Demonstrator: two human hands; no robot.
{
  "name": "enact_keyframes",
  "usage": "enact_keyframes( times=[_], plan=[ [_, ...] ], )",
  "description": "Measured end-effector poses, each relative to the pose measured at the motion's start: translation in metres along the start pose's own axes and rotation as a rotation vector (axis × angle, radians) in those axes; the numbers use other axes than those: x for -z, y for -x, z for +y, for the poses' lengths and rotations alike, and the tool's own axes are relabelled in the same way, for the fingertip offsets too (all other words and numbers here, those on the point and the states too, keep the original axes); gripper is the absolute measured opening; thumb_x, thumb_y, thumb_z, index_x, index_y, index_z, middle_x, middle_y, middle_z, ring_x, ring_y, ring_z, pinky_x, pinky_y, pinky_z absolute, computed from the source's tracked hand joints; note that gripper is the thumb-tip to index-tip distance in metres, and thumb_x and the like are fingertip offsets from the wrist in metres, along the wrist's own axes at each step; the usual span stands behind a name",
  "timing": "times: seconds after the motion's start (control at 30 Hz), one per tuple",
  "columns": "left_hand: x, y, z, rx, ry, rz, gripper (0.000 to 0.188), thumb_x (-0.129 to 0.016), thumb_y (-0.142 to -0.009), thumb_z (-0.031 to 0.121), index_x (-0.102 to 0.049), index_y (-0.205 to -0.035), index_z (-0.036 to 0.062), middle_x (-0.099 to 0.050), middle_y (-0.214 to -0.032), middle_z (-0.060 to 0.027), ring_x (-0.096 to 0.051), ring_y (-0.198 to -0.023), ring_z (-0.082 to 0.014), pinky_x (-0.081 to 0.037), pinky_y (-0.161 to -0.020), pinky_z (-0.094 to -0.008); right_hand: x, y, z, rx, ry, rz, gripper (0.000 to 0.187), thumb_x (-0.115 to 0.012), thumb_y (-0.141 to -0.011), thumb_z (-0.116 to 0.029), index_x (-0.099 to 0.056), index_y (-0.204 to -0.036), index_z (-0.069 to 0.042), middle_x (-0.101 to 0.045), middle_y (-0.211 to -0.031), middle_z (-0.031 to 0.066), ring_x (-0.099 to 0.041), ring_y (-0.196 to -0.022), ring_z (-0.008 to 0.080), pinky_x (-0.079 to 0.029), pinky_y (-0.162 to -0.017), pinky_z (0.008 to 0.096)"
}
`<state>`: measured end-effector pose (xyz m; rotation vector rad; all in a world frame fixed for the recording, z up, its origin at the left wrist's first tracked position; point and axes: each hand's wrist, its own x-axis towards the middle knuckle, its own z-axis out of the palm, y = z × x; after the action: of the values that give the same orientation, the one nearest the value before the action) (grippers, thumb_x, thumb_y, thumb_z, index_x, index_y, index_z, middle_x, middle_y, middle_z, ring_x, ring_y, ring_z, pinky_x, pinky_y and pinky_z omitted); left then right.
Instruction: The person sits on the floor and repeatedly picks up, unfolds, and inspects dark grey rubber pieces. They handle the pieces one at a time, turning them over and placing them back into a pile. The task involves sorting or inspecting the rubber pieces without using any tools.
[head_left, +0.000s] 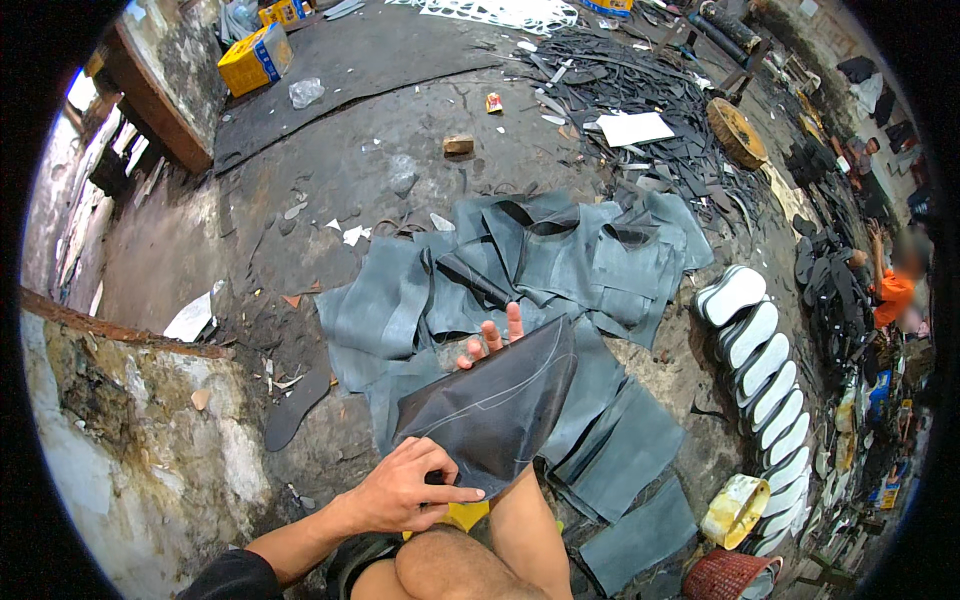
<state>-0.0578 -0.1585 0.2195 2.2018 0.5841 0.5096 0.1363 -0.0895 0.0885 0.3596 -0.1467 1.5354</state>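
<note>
I hold a dark rubber sheet [495,400] with a pale sole-shaped outline drawn on it, over my lap. My left hand [410,490] pinches its near lower edge. My right hand [490,340] supports it from underneath at the far edge; only the fingertips show past the sheet, and the forearm runs up beneath it. A pile of grey rubber sheets [560,270] lies on the floor just beyond.
A row of white soles [765,370] curves along the right. A black sole cut-out [295,410] lies left of the pile, by a crumbling wall [130,430]. A yellow tin [735,510] and red basket [730,578] sit lower right. A person in orange [893,290] works at far right.
</note>
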Motion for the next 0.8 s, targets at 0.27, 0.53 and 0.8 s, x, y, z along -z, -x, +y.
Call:
enact_keyframes(
  times=[0.27, 0.53, 0.8],
  plan=[
    [-0.009, 0.010, -0.001, 0.017, 0.056, 0.161, 0.052, -0.082, -0.064, 0.006, -0.081, -0.110, 0.0292, -0.059, -0.092, 0.0017, -0.059, -0.092, -0.0214, -0.047, -0.084, -0.0386, 0.012, 0.036, -0.045, 0.112, 0.245, 0.120, 0.060, -0.044, -0.110, -0.038, -0.029, -0.160, -0.009, -0.057, -0.142, 0.0261, -0.062, -0.123, 0.0404, -0.052, -0.096, 0.0566],
    [-0.024, 0.012, -0.010, -0.023, 0.057, 0.143, 0.044, -0.080, -0.068, 0.002, -0.082, -0.106, 0.0239, -0.064, -0.097, -0.0008, -0.062, -0.096, -0.0235, -0.051, -0.088, -0.0373, -0.008, 0.074, -0.074, 0.365, 0.481, 0.295, 0.046, -0.050, -0.107, -0.027, -0.047, -0.145, -0.002, -0.068, -0.117, 0.0207, -0.067, -0.098, 0.0336, -0.057, -0.077, 0.0429],
    [-0.051, -0.001, -0.027, 0.790, 0.967, 0.459, 0.053, -0.068, -0.075, -0.014, -0.064, -0.124, 0.0049, -0.061, -0.108, -0.0023, -0.059, -0.097, -0.0119, -0.051, -0.072, -0.0228, -0.052, 0.096, -0.121, 0.380, 1.660, 1.283, 0.022, -0.070, -0.089, -0.007, -0.070, -0.111, -0.003, -0.072, -0.080, 0.0070, -0.066, -0.069, 0.0171, -0.052, -0.068, 0.0334]
  ],
)
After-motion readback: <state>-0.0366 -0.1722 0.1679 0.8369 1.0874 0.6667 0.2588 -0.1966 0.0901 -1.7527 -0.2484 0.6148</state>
